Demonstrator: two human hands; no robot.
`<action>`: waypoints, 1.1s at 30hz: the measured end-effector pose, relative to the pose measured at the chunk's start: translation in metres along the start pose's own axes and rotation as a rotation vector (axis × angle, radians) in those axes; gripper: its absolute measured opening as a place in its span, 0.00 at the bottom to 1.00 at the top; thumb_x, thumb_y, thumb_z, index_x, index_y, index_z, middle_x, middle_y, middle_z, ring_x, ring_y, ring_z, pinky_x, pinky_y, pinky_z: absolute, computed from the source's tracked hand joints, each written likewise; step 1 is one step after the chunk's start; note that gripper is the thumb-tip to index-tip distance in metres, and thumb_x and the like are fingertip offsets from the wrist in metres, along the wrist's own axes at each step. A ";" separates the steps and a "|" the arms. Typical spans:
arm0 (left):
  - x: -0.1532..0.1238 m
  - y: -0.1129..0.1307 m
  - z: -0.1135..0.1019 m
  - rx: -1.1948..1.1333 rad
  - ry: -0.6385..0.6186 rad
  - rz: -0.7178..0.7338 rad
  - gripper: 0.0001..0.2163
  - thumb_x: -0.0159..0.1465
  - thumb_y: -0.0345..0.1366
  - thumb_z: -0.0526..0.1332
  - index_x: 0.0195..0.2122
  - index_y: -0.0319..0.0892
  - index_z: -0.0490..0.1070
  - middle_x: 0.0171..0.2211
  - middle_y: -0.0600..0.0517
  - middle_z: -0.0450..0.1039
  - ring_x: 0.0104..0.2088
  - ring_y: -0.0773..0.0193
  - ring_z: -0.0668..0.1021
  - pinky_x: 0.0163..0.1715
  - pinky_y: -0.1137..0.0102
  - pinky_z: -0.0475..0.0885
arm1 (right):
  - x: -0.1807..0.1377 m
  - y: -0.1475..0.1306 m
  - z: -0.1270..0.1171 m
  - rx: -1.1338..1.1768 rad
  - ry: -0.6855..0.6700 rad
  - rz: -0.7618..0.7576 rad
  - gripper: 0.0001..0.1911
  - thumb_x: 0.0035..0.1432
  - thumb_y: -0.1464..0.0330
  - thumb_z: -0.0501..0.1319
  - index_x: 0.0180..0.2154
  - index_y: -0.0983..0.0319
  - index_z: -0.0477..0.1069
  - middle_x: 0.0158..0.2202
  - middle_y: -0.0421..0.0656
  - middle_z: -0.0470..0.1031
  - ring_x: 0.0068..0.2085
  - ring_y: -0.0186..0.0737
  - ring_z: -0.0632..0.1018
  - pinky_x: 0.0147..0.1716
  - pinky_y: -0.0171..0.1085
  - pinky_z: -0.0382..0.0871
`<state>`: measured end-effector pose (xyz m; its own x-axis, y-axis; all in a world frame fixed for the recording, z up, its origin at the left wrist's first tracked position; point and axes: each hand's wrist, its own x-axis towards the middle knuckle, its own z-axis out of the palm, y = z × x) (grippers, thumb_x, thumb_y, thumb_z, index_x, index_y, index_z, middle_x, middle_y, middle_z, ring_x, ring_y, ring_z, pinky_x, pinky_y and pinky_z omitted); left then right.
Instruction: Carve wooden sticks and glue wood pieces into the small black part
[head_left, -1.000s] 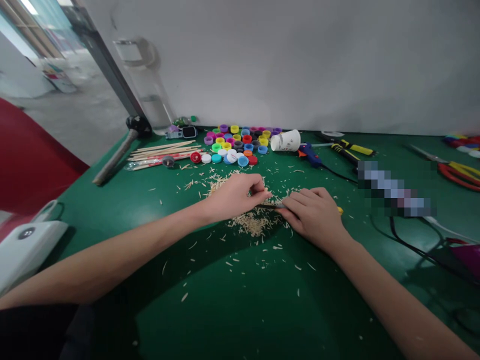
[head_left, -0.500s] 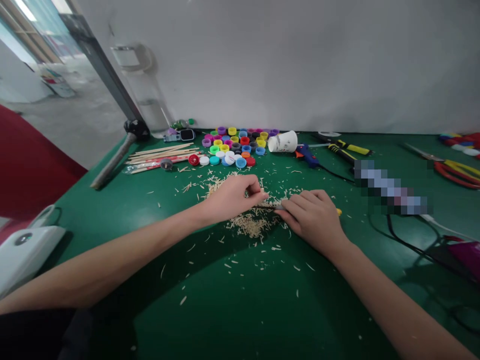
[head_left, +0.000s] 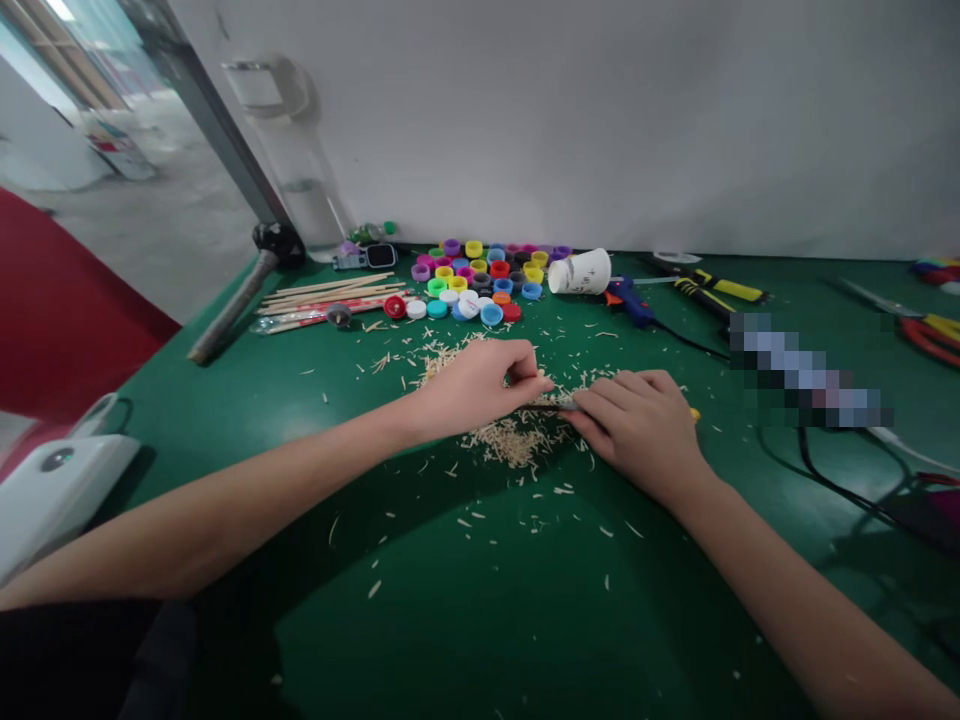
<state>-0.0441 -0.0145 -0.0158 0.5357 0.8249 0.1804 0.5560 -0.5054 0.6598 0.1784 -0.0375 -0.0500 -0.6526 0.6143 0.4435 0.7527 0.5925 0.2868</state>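
My right hand [head_left: 637, 432] is closed around what looks like a utility knife; its narrow dark blade [head_left: 546, 407] points left, and a yellow end [head_left: 695, 414] shows past the palm. The fingers of my left hand [head_left: 487, 388] are pinched together just above the blade. A small pale bit seems to be at those fingertips, but its kind is hidden. Beneath both hands lies a heap of pale wood shavings [head_left: 514, 443], with loose slivers scattered around it on the green table [head_left: 450, 640].
Behind my hands stand coloured bottle caps [head_left: 491, 314], a tipped paper cup [head_left: 581, 272] and wooden sticks [head_left: 330, 294]. A hammer [head_left: 236, 305] lies at left, near a white box [head_left: 71, 490]. To the right are a glue gun [head_left: 630, 302], pliers [head_left: 724, 287], scissors [head_left: 930, 330] and cables.
The view has shifted slightly, so the table things appear a little further right and higher. Both hands keep nearly the same pose over the shavings.
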 end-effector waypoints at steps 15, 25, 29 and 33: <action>-0.001 0.000 0.001 -0.022 0.015 0.003 0.10 0.63 0.41 0.57 0.27 0.42 0.64 0.27 0.54 0.71 0.27 0.69 0.71 0.24 0.71 0.62 | 0.003 0.000 0.001 0.012 -0.045 -0.039 0.15 0.64 0.61 0.52 0.29 0.59 0.70 0.26 0.39 0.71 0.31 0.36 0.66 0.32 0.38 0.50; 0.000 -0.004 0.000 -0.028 0.042 -0.011 0.10 0.62 0.40 0.59 0.26 0.42 0.63 0.27 0.54 0.71 0.27 0.70 0.70 0.24 0.72 0.62 | -0.003 0.003 0.000 0.022 0.093 -0.011 0.11 0.61 0.62 0.57 0.31 0.61 0.71 0.27 0.40 0.73 0.31 0.37 0.69 0.35 0.38 0.55; 0.000 -0.004 0.001 -0.092 0.055 0.017 0.06 0.61 0.39 0.60 0.33 0.43 0.65 0.28 0.54 0.71 0.29 0.69 0.72 0.26 0.73 0.65 | -0.003 0.002 -0.001 0.034 0.095 -0.002 0.10 0.61 0.62 0.57 0.32 0.61 0.71 0.27 0.40 0.73 0.31 0.37 0.70 0.35 0.38 0.56; -0.001 -0.003 0.001 -0.090 0.043 0.065 0.04 0.63 0.37 0.59 0.35 0.44 0.67 0.28 0.56 0.72 0.30 0.69 0.73 0.27 0.74 0.64 | -0.003 0.001 -0.002 0.040 0.119 -0.001 0.10 0.60 0.63 0.58 0.32 0.61 0.71 0.28 0.41 0.73 0.32 0.38 0.70 0.36 0.38 0.57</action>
<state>-0.0451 -0.0138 -0.0187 0.5400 0.8023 0.2544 0.4605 -0.5346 0.7086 0.1810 -0.0397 -0.0497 -0.6368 0.5490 0.5414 0.7464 0.6150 0.2543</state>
